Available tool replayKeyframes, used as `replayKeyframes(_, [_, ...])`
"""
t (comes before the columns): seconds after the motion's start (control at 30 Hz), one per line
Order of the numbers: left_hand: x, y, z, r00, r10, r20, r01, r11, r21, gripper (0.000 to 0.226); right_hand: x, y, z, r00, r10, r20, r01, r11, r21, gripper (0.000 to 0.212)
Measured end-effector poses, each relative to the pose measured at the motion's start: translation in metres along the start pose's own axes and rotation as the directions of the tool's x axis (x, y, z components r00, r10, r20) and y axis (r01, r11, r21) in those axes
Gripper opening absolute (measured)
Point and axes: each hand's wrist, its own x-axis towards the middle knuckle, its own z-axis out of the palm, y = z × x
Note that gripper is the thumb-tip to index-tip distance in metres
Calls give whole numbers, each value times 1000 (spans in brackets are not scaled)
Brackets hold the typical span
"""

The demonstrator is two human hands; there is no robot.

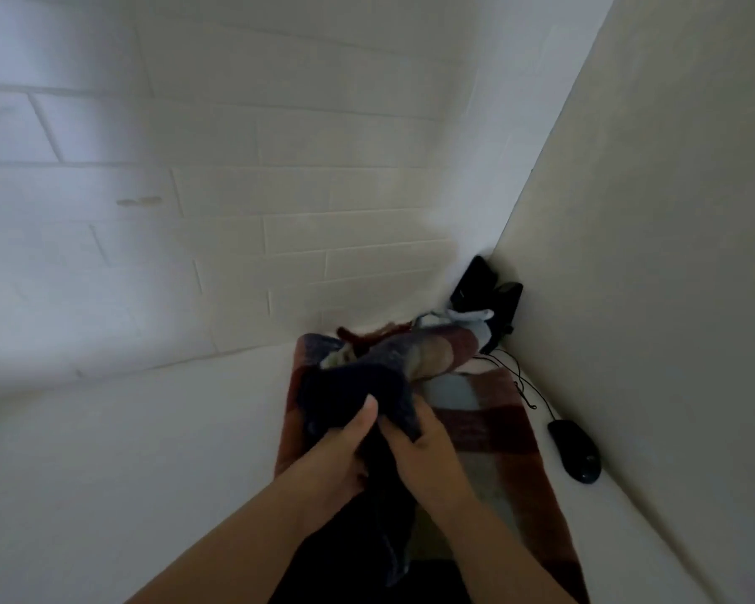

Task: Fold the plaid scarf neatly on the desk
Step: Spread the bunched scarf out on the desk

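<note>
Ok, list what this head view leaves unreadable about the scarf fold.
- Plaid scarf: near end cut off by the bottom edge.
- Fabric bunch gripped by left hand and right hand: motion-blurred, layers unclear.
- Dark objects in the corner: too dim to identify.
</note>
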Motion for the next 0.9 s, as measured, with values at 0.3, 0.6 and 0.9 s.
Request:
replayKeyframes(0.3, [-111,96,-104,523,605,-600,-664,731,157,26,-1,-24,81,877,-181,445,287,940,-182,53])
replayKeyframes(0.6, [-202,30,-241,156,482,-862,-405,827,389,38,37,-11,168,940,67,334,54,939,-341,81])
replayKeyframes(0.9, [-217,-25,-284,217,366,-905,26,924,380,40,-6,25,218,789,383,481,233,538,-810,73])
